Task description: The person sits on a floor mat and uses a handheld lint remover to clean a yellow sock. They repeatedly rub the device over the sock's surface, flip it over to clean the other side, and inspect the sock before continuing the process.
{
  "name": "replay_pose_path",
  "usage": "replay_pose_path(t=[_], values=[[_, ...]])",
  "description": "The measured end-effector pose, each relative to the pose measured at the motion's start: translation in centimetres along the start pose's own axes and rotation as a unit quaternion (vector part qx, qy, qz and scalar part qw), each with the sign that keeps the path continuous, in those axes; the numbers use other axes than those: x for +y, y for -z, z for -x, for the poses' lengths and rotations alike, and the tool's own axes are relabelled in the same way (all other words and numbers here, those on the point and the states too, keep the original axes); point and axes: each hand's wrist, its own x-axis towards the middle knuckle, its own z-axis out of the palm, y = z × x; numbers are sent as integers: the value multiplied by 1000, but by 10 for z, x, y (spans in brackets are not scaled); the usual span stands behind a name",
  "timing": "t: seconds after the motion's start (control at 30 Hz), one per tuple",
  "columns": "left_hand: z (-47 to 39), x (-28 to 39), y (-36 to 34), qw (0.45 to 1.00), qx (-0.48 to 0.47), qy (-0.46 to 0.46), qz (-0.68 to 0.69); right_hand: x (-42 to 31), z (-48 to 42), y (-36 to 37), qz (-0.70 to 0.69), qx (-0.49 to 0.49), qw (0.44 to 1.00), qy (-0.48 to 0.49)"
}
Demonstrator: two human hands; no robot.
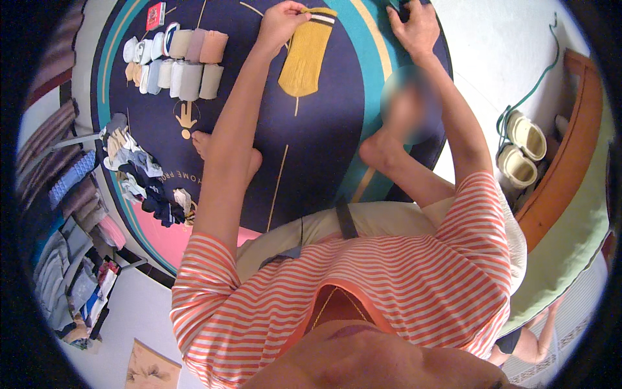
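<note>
My left hand point(283, 26) pinches the cuff of a mustard-yellow ribbed sock point(302, 61) between thumb and fingers. The sock lies flat on the dark round rug point(320, 141), its toe towards me, with black and white bands at the cuff. At the top edge of the picture, my right hand point(415, 31) is over the rug's right side, thumb apart. A bit of teal point(394, 4) shows by its thumb; I cannot tell whether it is held. Left of the sock, rolled socks point(189, 46) in pale, grey and peach tones form two rows.
A heap of loose socks point(141, 170) lies on the rug's left. Beyond it, a metal rack point(77, 141) carries folded clothes. A small red box point(155, 16) sits behind the rolls. Cream clogs point(517, 165) and a green cord point(534, 87) are right, beside a wooden bed frame point(559, 194). Another person's arm point(539, 340) shows lower right.
</note>
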Motion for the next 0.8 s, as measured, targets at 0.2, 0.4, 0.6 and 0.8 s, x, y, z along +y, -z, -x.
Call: replay_pose_path(t=[0.2,0.4,0.6,0.8], values=[[78,47,13,996,13,-73,-55,-8,11,2,37,48,997,42],[134,40,-4,983,54,-32,170,-103,26,22,-355,-237,898,-104],[152,44,-12,969,88,-39,228,-112,48,3,-511,-361,764,-155],[162,32,-20,976,173,-19,133,-130,58,12,-542,-333,743,-207]])
